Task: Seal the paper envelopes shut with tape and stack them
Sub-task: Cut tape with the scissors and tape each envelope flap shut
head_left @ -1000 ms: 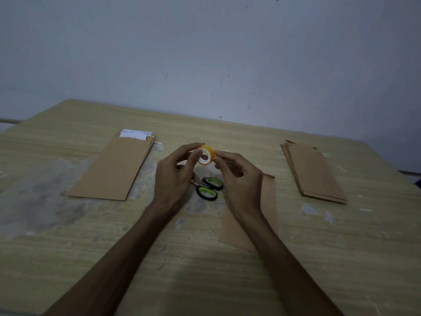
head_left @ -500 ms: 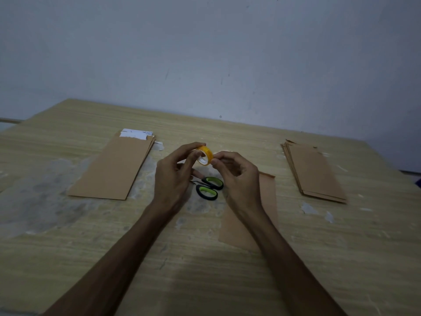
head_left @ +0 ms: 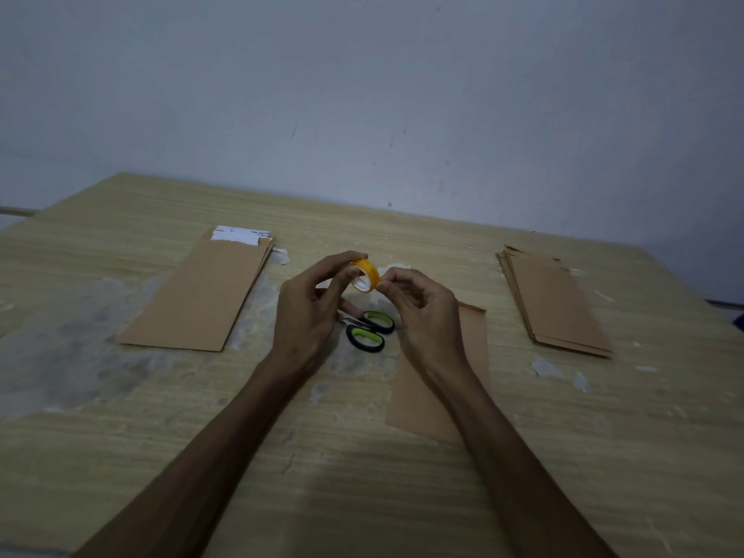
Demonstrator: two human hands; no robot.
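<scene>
Wood table (head_left: 402, 497) holds envelopes. Left hand (head_left: 310, 312) holds the tape (head_left: 365, 274); right hand (head_left: 422, 312) pinches its edge, likely hunting the end. Next: pull a strip, then grab the scissors (head_left: 368, 330).

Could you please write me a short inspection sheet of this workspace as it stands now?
Surface: wooden table, worn, with pale scuffed patches.
Job's things: tape roll held above the table; single envelope under the right forearm; envelope stack at right; envelope pile at left, white paper showing at its far end.
Clutter: scissors, black and green handles, lying flat between the hands.
Grips: left hand holds the roll; right hand pinches at its edge.
Cables: nothing seen.
Surroundings: plain grey wall, dim light.
</scene>
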